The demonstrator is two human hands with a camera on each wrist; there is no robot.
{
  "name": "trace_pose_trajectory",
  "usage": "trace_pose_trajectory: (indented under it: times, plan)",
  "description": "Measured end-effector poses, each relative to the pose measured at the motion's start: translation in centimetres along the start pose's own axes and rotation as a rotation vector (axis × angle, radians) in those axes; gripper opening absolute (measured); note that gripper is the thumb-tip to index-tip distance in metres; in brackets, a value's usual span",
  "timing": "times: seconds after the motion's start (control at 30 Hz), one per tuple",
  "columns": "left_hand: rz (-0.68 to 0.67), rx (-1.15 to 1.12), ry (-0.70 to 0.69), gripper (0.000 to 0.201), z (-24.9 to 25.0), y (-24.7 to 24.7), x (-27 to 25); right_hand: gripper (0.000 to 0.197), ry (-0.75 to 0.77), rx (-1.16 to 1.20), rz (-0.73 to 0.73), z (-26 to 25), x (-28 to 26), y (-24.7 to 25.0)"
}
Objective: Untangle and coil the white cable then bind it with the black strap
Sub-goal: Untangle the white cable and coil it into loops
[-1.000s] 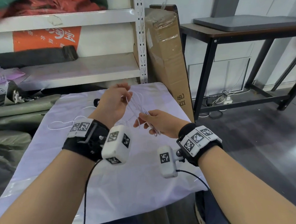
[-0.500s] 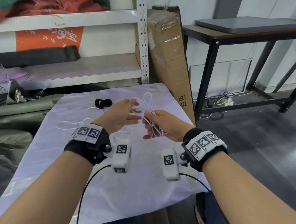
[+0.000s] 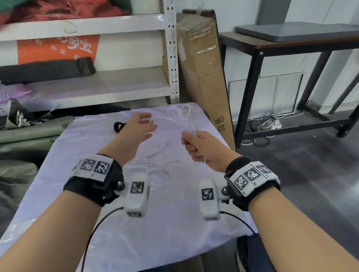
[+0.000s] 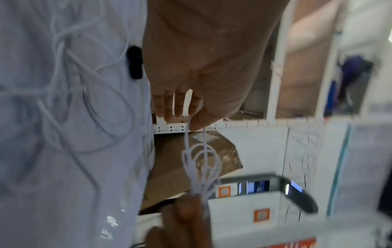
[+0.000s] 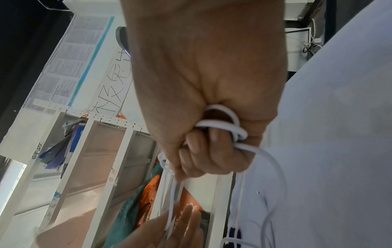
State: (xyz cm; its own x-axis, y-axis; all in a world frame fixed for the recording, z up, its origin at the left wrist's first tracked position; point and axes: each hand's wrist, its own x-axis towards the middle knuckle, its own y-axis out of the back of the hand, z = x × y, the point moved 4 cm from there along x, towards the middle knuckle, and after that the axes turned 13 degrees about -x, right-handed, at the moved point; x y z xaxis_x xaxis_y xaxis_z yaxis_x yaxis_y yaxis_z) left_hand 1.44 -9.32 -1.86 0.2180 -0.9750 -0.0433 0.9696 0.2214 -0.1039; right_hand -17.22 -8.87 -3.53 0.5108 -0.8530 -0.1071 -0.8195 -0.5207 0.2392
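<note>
The white cable (image 3: 180,117) stands as a bunch of loops above my right hand (image 3: 199,145), whose curled fingers grip the bunch at its base (image 5: 220,125). More of the cable lies loose on the cloth (image 3: 156,157). My left hand (image 3: 142,126) is spread open a little to the left of the loops. In the left wrist view a strand (image 4: 186,139) runs from its thumb tip down to the loops. The black strap (image 3: 118,127) lies on the cloth just behind my left hand, and also shows as a strap (image 4: 134,63) beside the palm.
A pale cloth (image 3: 106,215) covers the small table. Behind it are a metal shelf (image 3: 93,88) and a tall cardboard box (image 3: 201,74) leaning at the right. A black-framed table (image 3: 285,45) stands further right, and dark green rolls (image 3: 17,134) lie on the left.
My left hand has opened and drawn away to the left from the loops. The right hand keeps its grip on the bunch. Both hands have sunk lower, and the black strap has come into view.
</note>
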Motion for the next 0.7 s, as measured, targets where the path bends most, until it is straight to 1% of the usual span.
trace_pose_trajectory:
  times: [0.03,0.1,0.17,0.23,0.27,0.3,0.33,0.37,0.4,0.43,0.47,0.5,0.53,0.57,0.6,0.67,0.7]
  plan:
    - [-0.022,0.132,-0.037,0.026,-0.4,-0.1,-0.3,0.03,0.008,0.025,0.036,-0.1,0.1,0.3]
    - [-0.132,0.252,-0.044,0.03,-1.3,-1.1,-1.1,0.03,0.023,0.065,0.105,-0.5,0.2,0.6]
    - [-0.244,0.272,0.023,0.044,-2.3,-2.1,-1.7,0.03,0.05,0.097,0.182,-1.0,0.4,1.0]
    - [-0.312,0.331,0.089,0.048,-3.0,-2.8,-2.1,0.03,0.08,0.138,0.266,-1.3,0.6,1.6]
    - [-0.354,0.447,0.083,0.045,-3.2,-3.0,-2.2,0.03,0.091,0.158,0.318,-1.3,0.7,2.0]
    - [-0.412,0.614,0.066,0.037,-3.3,-3.0,-2.3,0.03,0.097,0.168,0.381,-1.2,0.7,2.4]
    - [-0.474,0.78,0.056,0.027,-3.5,-3.1,-2.5,0.03,0.095,0.15,0.461,-1.1,0.6,3.0]
    - [-0.526,0.892,0.062,0.018,-3.8,-3.0,-2.6,0.03,0.081,0.098,0.556,-0.9,0.5,3.7]
    - [-0.561,0.942,0.084,0.012,-4.0,-2.7,-2.8,0.03,0.055,0.012,0.656,-0.7,0.2,4.3]
    - [-0.57,0.957,0.101,0.011,-4.0,-2.4,-2.9,0.031,0.022,-0.089,0.751,-0.3,0.0,5.1]
    - [-0.553,0.979,0.098,0.011,-3.9,-1.9,-2.8,0.032,-0.01,-0.189,0.822,0.1,-0.2,5.7]
    - [-0.517,1.017,0.079,0.01,-3.6,-1.5,-2.5,0.032,-0.036,-0.274,0.853,0.5,-0.3,6.1]
    - [-0.469,1.079,0.03,0.008,-3.2,-1.0,-2.3,0.031,-0.064,-0.349,0.838,0.9,-0.3,6.3]
    - [-0.408,1.14,-0.039,0.01,-2.7,-0.7,-2.0,0.028,-0.099,-0.411,0.781,1.3,-0.1,6.2]
    - [-0.329,1.155,-0.122,0.015,-2.2,-0.4,-1.7,0.026,-0.141,-0.46,0.689,1.8,0.2,5.8]
    - [-0.187,1.043,-0.272,0.017,-0.9,-0.1,-1.2,0.021,-0.236,-0.539,0.441,2.4,0.5,4.3]
    - [-0.151,0.986,-0.356,0.016,-0.3,-0.2,-1.1,0.021,-0.275,-0.555,0.312,2.5,0.5,3.3]
